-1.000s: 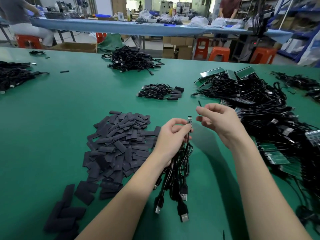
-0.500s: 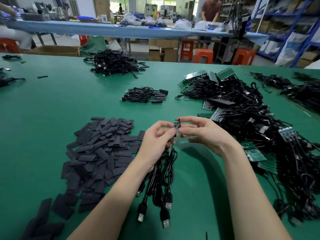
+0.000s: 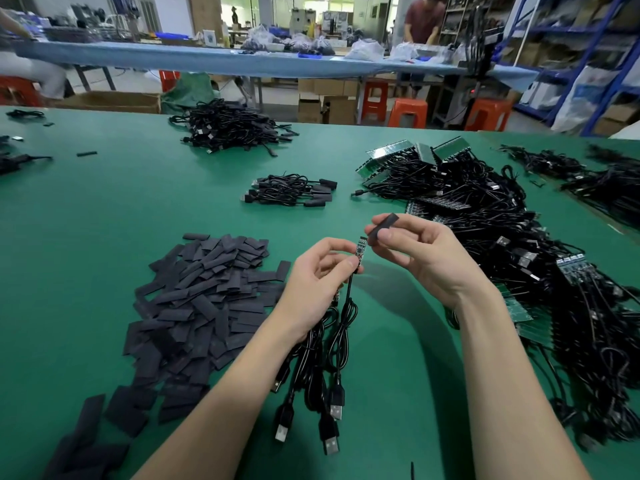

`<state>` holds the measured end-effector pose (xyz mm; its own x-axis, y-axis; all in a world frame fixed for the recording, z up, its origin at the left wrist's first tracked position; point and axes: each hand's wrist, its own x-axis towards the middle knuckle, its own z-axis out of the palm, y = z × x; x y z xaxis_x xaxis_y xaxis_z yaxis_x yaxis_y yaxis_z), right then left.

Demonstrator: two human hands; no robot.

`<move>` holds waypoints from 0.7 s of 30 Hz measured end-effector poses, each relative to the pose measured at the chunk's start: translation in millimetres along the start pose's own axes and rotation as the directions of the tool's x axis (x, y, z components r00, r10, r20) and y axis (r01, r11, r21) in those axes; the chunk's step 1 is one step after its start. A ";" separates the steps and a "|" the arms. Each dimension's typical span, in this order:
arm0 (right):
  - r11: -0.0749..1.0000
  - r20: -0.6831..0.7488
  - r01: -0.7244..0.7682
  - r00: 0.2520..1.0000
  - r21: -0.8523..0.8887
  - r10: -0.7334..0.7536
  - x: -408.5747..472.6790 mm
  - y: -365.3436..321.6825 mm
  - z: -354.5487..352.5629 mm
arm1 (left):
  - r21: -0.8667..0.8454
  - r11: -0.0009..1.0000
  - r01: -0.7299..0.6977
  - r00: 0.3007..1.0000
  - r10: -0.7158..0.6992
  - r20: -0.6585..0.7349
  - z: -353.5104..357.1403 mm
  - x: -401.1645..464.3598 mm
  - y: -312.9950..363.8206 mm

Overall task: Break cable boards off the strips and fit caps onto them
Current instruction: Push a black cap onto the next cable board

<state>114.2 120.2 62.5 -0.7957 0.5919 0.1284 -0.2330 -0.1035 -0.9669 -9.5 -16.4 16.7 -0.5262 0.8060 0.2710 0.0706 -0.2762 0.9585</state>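
While the left hand pinches the small board near its cable end and also grips a bundle of cables above the bench's near edge, the right hand pinches a black cap just beside the board's free tip. Both parts look very light; the board seems stiff but thin and probably fragile at the wire joint, so holding it by its edges near the cable seems right. I judge the cap soft and easy to flatten, so a light pinch on its sides should keep its mouth open.
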 end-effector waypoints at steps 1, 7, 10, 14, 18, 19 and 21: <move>1.000 0.001 -0.001 1.000 -0.006 0.001 -0.2 0.4 0.2 | 0.004 1.000 -0.003 1.000 0.003 0.007 0.1 -0.4 0.5; 0.999 0.012 0.001 1.000 -0.035 0.000 0.0 1.0 2.7 | 0.035 0.999 -0.024 0.999 0.023 0.023 -1.1 -1.4 2.6; 0.999 0.012 -0.003 1.000 -0.052 0.004 -0.6 0.9 1.8 | 0.063 0.998 -0.029 0.999 0.027 0.031 -2.1 -1.4 2.1; 0.997 0.039 -0.022 0.999 -0.073 0.024 -2.3 -2.4 -2.4 | 0.098 0.995 -0.024 0.998 0.018 0.068 -2.7 -1.9 1.5; 0.993 0.059 -0.017 0.998 -0.114 0.024 -3.5 -4.8 -6.0 | 0.126 0.992 -0.026 0.995 0.014 0.097 -2.1 -1.5 1.2; 0.993 0.064 -0.021 0.998 -0.116 0.029 -3.8 -4.9 -6.2 | 0.130 0.991 -0.029 0.995 0.016 0.100 -2.3 -1.3 1.2; 0.992 0.076 -0.039 0.996 -0.121 0.049 -4.8 -5.1 -8.0 | 0.142 0.989 -0.040 0.993 0.024 0.114 -2.5 -1.6 1.6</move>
<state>123.6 124.3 65.0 -0.8461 0.5240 0.0977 -0.1325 -0.0293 -0.9907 -10.7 -19.4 17.6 -0.4241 0.8536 0.3023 0.2114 -0.2313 0.9496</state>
